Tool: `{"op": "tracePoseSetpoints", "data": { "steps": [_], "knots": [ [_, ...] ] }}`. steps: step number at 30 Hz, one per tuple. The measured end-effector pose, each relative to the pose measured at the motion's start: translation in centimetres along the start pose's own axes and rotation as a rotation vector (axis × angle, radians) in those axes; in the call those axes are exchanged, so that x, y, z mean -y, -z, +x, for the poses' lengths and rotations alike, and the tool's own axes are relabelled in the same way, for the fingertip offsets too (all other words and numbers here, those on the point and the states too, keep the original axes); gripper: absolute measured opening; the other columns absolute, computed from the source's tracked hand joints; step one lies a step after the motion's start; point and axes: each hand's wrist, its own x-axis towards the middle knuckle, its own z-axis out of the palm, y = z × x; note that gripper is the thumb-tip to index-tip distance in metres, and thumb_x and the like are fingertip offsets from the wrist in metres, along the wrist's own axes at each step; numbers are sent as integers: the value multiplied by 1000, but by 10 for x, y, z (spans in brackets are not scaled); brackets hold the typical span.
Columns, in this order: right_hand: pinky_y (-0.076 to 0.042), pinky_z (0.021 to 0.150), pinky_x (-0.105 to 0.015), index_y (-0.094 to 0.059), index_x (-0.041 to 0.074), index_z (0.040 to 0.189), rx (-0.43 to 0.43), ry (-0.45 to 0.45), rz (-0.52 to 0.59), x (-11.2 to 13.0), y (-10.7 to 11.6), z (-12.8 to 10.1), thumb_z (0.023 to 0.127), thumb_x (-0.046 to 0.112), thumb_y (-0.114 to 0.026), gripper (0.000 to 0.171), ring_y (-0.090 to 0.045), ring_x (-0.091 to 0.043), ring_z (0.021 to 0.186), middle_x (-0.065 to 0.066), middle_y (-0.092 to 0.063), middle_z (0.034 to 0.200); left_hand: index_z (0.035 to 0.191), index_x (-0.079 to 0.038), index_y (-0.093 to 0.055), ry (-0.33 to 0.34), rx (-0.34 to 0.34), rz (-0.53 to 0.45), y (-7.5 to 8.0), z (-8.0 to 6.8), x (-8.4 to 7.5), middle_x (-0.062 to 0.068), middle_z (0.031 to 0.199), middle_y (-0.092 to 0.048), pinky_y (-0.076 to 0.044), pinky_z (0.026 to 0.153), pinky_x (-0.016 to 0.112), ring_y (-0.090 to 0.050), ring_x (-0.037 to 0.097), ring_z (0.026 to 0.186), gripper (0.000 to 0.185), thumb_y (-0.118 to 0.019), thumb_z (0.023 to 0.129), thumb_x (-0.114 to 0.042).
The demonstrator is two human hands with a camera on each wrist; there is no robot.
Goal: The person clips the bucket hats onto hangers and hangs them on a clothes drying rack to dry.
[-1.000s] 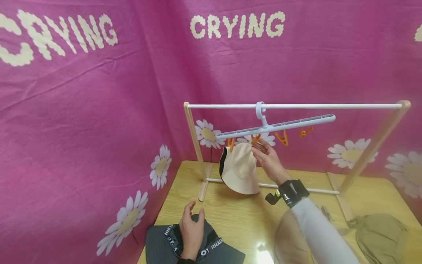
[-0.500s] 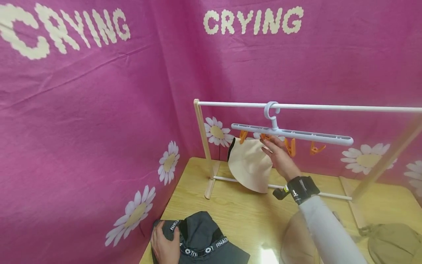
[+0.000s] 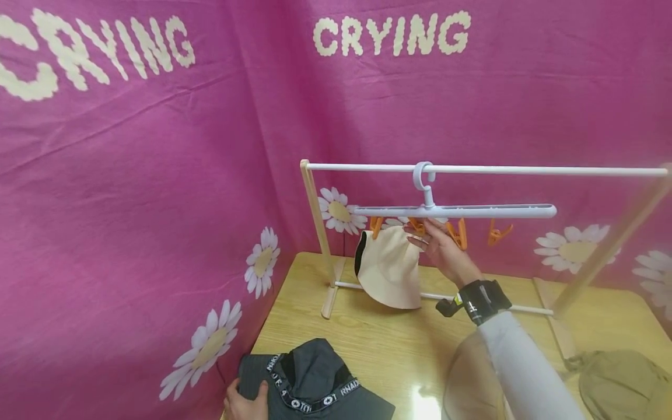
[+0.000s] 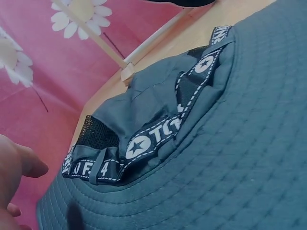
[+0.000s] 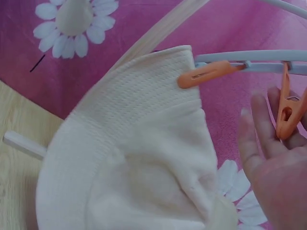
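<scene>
A cream bucket hat [image 3: 391, 265] hangs by its brim from an orange clip [image 5: 204, 74] at the left end of the pale blue hanger [image 3: 493, 212]. My right hand [image 3: 443, 251] is just under the hanger's middle, its fingers loosely extended beside a second orange clip [image 5: 290, 112]. A dark grey hat [image 3: 315, 373] with a lettered black-and-white band lies at the table's near left. My left hand [image 3: 247, 402] is at the left edge of its wide brim, thumb apart from the fingers. In the left wrist view, the fingers [image 4: 26, 163] show beside the brim, casting a shadow on it.
The hanger hooks over the white rail [image 3: 525, 170] of a wooden-ended rack standing on the table [image 3: 399, 350]. Two more orange clips hang on its right half. An olive hat [image 3: 622, 385] and a beige hat [image 3: 472, 379] lie at the near right, the latter partly behind the right sleeve.
My left hand has moved left and down, from over the grey hat's crown to its brim edge. The hanger has swung about its hook and is now nearly level. My right hand stays near it.
</scene>
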Motion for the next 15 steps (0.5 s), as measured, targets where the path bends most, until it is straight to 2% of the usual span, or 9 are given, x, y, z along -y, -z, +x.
{"op": "tracePoseSetpoints", "data": {
  "steps": [7, 11, 15],
  "knots": [
    [-52, 100, -29, -68, 33, 127, 39, -74, -168, 7, 2, 1, 116, 25, -33, 38, -66, -11, 118, 8, -72, 126, 134, 10, -44, 67, 1, -49, -2, 4, 10, 43, 132, -42, -30, 109, 69, -38, 62, 126, 70, -79, 78, -11],
    [-52, 100, -30, -68, 33, 129, 70, -111, -212, 12, 1, 3, 116, 24, -33, 38, -65, -11, 118, 9, -72, 126, 134, 11, -42, 92, 16, -50, -2, 5, 16, 44, 132, -40, -30, 109, 69, -38, 62, 127, 70, -76, 78, -12],
    [-54, 97, -29, -67, 31, 131, 99, -137, -240, 17, -3, 6, 116, 23, -33, 37, -66, -13, 116, 7, -72, 124, 136, 13, -39, 145, 32, -108, -12, 19, 29, 44, 134, -44, -32, 108, 69, -41, 61, 126, 70, -75, 80, -9]
  ]
}}
